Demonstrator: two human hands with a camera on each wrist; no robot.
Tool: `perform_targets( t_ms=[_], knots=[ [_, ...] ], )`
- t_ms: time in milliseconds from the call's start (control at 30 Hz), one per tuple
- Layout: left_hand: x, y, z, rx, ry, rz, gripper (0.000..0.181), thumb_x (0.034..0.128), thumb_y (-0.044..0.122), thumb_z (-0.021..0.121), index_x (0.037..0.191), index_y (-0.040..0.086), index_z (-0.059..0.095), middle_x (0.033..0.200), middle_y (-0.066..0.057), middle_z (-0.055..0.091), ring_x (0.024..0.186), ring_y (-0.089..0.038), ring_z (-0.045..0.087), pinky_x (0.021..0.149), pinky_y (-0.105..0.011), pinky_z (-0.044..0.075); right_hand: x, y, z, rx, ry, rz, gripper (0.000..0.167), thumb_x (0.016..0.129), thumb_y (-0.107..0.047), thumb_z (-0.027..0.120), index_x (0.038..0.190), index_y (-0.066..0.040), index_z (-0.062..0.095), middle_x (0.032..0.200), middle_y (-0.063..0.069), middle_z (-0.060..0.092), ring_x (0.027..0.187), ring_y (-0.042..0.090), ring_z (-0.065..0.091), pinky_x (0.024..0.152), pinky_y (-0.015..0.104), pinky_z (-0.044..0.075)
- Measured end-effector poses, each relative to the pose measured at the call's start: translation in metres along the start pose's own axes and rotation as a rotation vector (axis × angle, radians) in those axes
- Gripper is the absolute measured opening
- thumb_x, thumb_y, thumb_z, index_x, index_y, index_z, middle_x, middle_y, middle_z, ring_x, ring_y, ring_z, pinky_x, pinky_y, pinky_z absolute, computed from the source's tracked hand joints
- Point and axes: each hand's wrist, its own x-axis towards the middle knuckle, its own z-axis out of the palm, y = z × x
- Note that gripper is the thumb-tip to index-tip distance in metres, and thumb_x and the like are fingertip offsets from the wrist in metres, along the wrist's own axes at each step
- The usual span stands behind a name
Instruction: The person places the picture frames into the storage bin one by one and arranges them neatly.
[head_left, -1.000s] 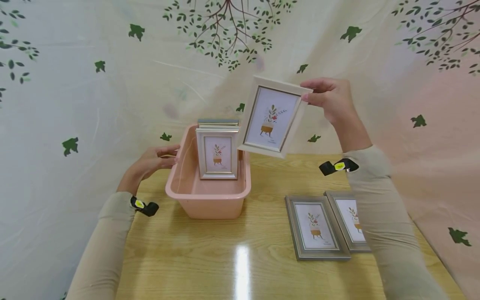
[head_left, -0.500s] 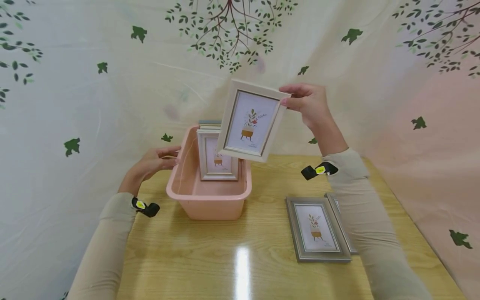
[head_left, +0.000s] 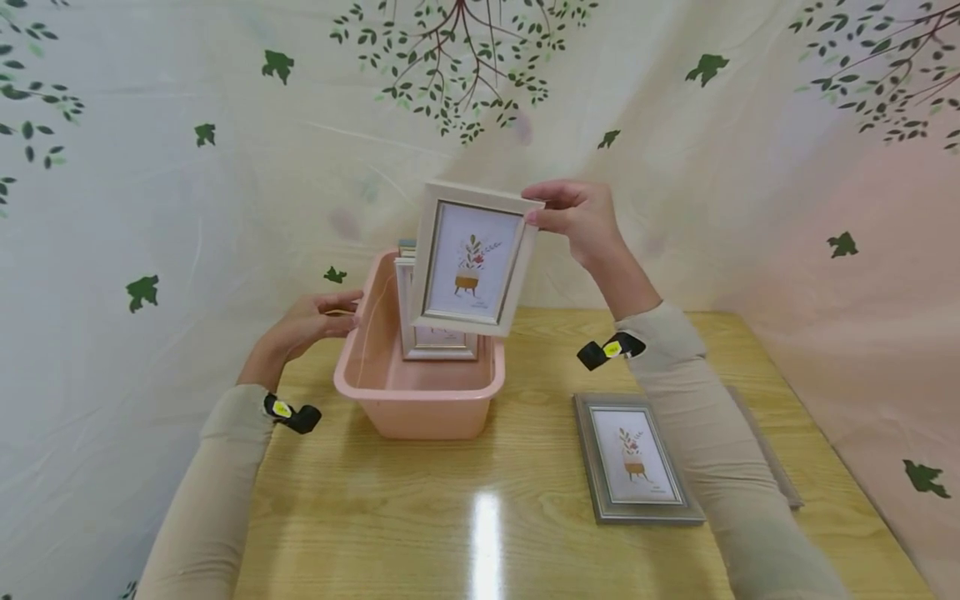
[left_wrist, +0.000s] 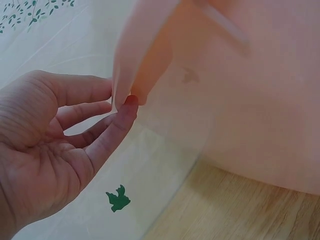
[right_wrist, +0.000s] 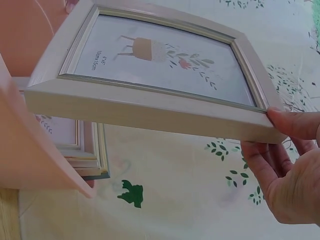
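My right hand (head_left: 588, 221) pinches the top right corner of a cream picture frame (head_left: 423, 275), hung slightly tilted over the pink basin (head_left: 416, 398). In the right wrist view, the thumb of the hand (right_wrist: 295, 170) lies on the face of the cream frame (right_wrist: 150, 110), with fingers behind it. Inside the basin another light frame (head_left: 438, 353) stands upright, partly covered by the held one, with the edges of others behind. My left hand (head_left: 311, 325) is at the basin's left rim; in the left wrist view its fingertips (left_wrist: 131, 102) pinch the rim's lip.
On the wooden table (head_left: 375, 517), a grey picture frame (head_left: 648, 512) lies face up to the right. Another grey frame (head_left: 780, 475) is mostly hidden under my right sleeve. A light cloth (head_left: 262, 208) with leaf patterns hangs behind.
My right hand has carried the cream frame left and slightly down, from right of the basin to over it, covering more of the upright frame. My left hand stays at the rim.
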Motion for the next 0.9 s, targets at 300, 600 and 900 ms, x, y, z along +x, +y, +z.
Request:
perform_targets(
  t_ms=[300,600,900],
  knots=[
    [0.002,-0.002,0.000,-0.003,0.030,-0.001,0.064,0.1002,0.018,0.066,0.157,0.007,0.039,0.152,-0.024,0.049,0.123,-0.028,0.062,0.093,-0.025,0.058,0.001,0.008,0.009,-0.004,0.001,0.034,0.017,0.085,0.007,0.077,0.102,0.003,0.078,0.086,-0.001,0.076,0.077,0.015,0.069,0.073,0.023,0.062],
    [0.004,-0.006,0.001,-0.069,0.044,-0.003,0.066,0.0995,0.014,0.066,0.158,0.007,0.037,0.147,-0.025,0.048,0.101,0.000,0.064,0.087,-0.019,0.058,0.002,0.012,0.016,-0.002,-0.003,0.020,0.017,0.085,0.008,0.075,0.102,0.004,0.077,0.084,-0.003,0.076,0.076,0.014,0.068,0.073,0.023,0.062],
    [0.004,-0.007,0.003,-0.065,0.053,-0.030,0.069,0.0992,0.016,0.067,0.159,0.010,0.035,0.150,-0.023,0.048,0.111,-0.009,0.062,0.086,-0.017,0.057,-0.002,0.022,0.017,-0.033,-0.051,0.055,0.018,0.085,0.008,0.075,0.103,0.006,0.076,0.084,-0.004,0.076,0.076,0.014,0.066,0.072,0.023,0.062]
  ],
)
